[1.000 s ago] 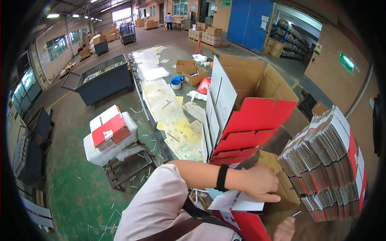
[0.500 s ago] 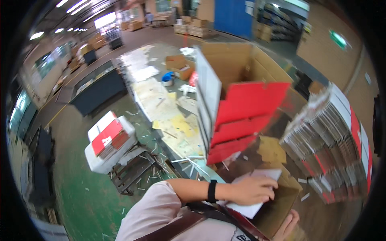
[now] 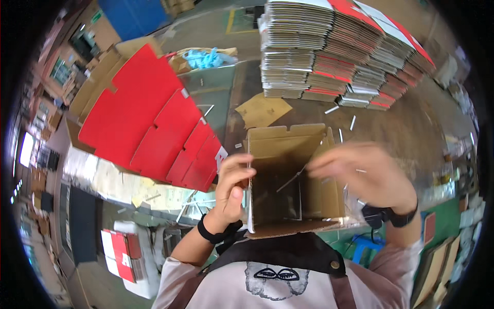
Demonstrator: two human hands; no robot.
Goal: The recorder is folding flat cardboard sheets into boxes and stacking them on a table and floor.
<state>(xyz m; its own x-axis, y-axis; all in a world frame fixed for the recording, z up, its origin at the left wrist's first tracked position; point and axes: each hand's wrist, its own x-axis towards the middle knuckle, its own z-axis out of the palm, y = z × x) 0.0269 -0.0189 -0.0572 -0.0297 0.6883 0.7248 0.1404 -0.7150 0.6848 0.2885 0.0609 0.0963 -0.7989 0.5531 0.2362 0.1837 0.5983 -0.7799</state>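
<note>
Cluttered worktable (image 3: 411,123) below; open brown carton (image 3: 288,180) mouth-up, long axis running away from body. Left hand (image 3: 232,186) gripping its left wall; right hand (image 3: 368,175) blurred, fingers spread open over right rim.

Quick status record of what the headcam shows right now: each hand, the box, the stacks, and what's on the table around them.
left hand: gripping the left wall of the open cardboard box
right hand: blurred, at the box's right wall; grip unclear
box: brown, upright, open on top, close to the person's chest
left of box: red flat sheets, fanned
beyond box: stacked flat cartons, red and white edges
table: loose brown card piece, small scraps
</note>
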